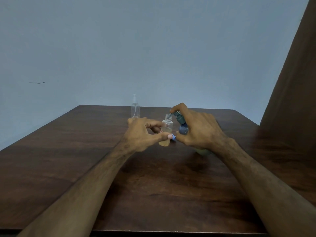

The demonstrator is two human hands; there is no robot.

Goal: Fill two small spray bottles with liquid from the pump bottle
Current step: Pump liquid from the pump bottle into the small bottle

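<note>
Two forearms reached in over the near edge of the tabletop (153,194), crossing a broad stretch of dark wood where nothing lay, so the person had free room to draw either arm back or sideways. Past the middle of the tabletop the two hands met. The left hand (142,134) pinched the open spray bottle (166,131) between thumb and fingers, holding it upright with its threaded neck uncovered; a small blue piece (173,138) showed by the thumb tip, though what it was could not be told. The right hand (199,130) was curled round the pump bottle (183,129), tilted toward the left, with the forefinger on top of the pump head and the nozzle poised just over the open neck.

By the look of it the job was under way but less than half done: a pale yellowish liquid filled only the bottom of the open spray bottle, well short of the shoulder, so more strokes of the pump seemed needed before its sprayer could go back on. The hands were close together, which left little slack if the nozzle slipped off the narrow mouth.

Farther off, near the far edge and a little left of the hands, the second spray bottle (135,107) stood upright, clear, capped with its sprayer and apparently empty. Behind it rose a plain blue wall (136,48); a brown curtain (294,82) hung past the right edge.
</note>
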